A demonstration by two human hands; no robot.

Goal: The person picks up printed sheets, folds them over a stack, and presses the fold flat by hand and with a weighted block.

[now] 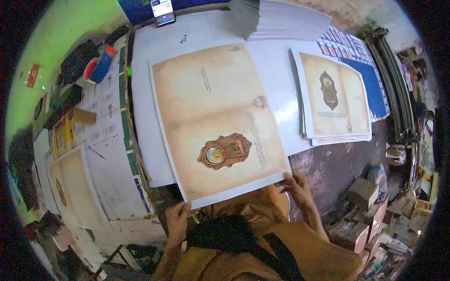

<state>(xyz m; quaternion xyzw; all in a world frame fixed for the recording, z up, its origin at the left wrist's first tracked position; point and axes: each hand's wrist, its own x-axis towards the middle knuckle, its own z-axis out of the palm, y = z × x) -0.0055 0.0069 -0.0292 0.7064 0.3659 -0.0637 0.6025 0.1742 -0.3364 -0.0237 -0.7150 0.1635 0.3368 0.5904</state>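
Two bare hands hold one large printed sheet by its near corners: the left hand pinches the lower left one between thumb and fingers, the right hand grips the lower right. The sheet is aged-looking and tan, with an ornate brown frame on its nearer half; it slants over the middle of a white table, its near edge hanging past the tabletop toward the person's brown clothing.

Looking around from where I stand, I see a pile of similar prints just to the right, its edges slightly uneven. Beyond it lies a blue-and-white printed sheet, and a thick stack of white paper takes up the far side. A lit phone leans at the far left edge.

Across to the left, a second worktop carries another tan print, a yellow box and a red-and-blue object I can't make out.

The white tabletop is glossy, catching light between the sheet and the pile. Right of it, cardboard boxes crowd a dark, stained floor, and long dark rods run alongside. Green light washes the left wall.
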